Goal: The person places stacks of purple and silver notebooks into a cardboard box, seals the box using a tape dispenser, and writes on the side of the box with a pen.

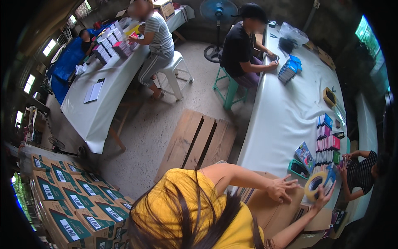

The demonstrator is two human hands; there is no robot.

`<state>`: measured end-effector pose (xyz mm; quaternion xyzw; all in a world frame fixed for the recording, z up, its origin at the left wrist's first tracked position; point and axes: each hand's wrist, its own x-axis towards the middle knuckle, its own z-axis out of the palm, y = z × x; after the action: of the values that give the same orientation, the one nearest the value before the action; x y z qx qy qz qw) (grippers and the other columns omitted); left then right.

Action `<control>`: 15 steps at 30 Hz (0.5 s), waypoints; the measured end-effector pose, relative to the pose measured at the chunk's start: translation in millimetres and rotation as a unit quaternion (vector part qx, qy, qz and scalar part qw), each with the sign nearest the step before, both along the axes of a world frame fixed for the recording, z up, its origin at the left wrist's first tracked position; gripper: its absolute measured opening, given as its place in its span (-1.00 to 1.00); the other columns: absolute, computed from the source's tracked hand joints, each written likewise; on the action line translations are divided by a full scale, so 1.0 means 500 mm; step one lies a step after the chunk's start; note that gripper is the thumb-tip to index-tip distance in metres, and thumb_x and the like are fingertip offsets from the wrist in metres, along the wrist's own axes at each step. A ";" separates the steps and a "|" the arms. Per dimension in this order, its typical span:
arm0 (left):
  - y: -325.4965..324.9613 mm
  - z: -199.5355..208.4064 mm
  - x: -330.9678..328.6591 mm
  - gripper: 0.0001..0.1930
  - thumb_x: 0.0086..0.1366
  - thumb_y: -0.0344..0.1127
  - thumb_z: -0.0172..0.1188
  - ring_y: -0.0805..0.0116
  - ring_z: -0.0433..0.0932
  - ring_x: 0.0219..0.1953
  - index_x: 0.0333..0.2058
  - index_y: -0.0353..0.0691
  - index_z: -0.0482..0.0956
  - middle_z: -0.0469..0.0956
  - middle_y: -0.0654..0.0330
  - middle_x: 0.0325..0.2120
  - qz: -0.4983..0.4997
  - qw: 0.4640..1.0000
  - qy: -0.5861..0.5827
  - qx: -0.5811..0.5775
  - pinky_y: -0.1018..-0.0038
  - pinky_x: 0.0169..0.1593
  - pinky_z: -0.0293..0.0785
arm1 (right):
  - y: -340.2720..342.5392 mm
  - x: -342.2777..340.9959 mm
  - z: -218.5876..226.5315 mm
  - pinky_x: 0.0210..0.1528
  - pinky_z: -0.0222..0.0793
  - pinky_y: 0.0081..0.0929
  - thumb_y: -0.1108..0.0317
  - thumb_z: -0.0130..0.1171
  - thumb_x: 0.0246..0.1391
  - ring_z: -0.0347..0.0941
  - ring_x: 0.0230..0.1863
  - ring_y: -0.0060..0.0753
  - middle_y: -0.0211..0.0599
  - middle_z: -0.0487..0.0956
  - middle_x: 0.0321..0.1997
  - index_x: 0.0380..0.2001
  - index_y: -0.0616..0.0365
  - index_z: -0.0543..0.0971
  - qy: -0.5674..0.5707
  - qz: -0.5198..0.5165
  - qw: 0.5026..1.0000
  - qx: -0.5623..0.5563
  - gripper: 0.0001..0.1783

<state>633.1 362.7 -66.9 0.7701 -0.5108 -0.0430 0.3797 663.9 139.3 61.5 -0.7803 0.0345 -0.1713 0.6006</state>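
I note notebook stacks (pixel 327 143), a glossy picture-covered book (pixel 305 155) and a teal-rimmed dark object (pixel 297 169) crowding the smooth white-sheeted surface (pixel 277 124) beside the tape roll (pixel 309 191). Right hand (pixel 321 200): grip grasping this yellowish, ring-shaped roll near the stacks. Left hand (pixel 282 189): grip released, fingers spread on the brown cardboard box (pixel 267 209). A slatted wooden platform (pixel 174 153) stands close by.
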 end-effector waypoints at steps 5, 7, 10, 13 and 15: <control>-0.017 0.040 -0.035 -0.46 0.12 0.10 0.15 -0.22 -0.43 0.44 0.14 0.44 0.46 -0.34 -0.13 0.42 0.066 0.996 0.020 0.060 -0.35 0.31 -0.39 | 0.065 -0.311 0.114 0.34 0.08 -0.34 0.63 0.15 -0.30 0.18 0.35 -0.19 -0.12 0.26 0.37 0.38 0.11 0.16 0.009 0.034 0.956 -0.292 0.02; -0.013 0.042 -0.056 -0.42 0.13 0.13 0.13 -0.21 -0.51 0.43 0.19 0.48 0.39 -0.41 -0.16 0.41 0.113 0.990 0.035 0.074 -0.35 0.31 -0.45 | 0.065 -0.398 0.112 0.34 0.07 -0.32 0.63 0.15 -0.27 0.17 0.36 -0.17 -0.09 0.25 0.38 0.37 0.13 0.17 0.006 0.040 0.959 -0.281 -0.02; -0.031 0.037 -0.080 -0.13 0.04 0.17 0.20 -0.17 -0.23 0.42 0.34 0.11 0.18 -0.18 -0.21 0.38 0.192 0.977 0.033 0.086 -0.25 0.32 -0.28 | 0.071 -0.506 0.102 0.35 0.07 -0.30 0.62 0.15 -0.22 0.17 0.36 -0.14 -0.06 0.23 0.38 0.36 0.16 0.20 -0.017 0.017 0.974 -0.224 -0.06; -0.026 0.029 -0.071 0.11 -0.10 0.13 0.29 -0.04 0.17 0.29 0.35 -0.30 0.01 0.20 -0.16 0.23 0.242 0.961 0.066 0.120 -0.10 0.27 -0.04 | 0.069 -0.572 0.072 0.35 0.09 -0.29 0.58 0.17 -0.12 0.20 0.35 -0.13 -0.06 0.24 0.37 0.33 0.21 0.24 -0.042 -0.002 0.973 -0.229 -0.17; -0.037 0.046 -0.070 0.07 -0.10 0.09 0.28 -0.02 0.17 0.29 0.35 -0.28 0.04 0.21 -0.14 0.22 0.234 0.960 0.080 0.132 -0.09 0.28 -0.04 | 0.087 -0.601 0.062 0.34 0.14 -0.29 0.54 0.16 -0.05 0.23 0.32 -0.14 -0.08 0.26 0.37 0.31 0.23 0.27 -0.068 -0.036 0.977 -0.201 -0.24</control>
<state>598.2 344.3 -43.9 0.9052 -0.2746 -0.0815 0.3139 363.2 182.9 92.8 -0.8698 -0.0136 -0.2483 0.4262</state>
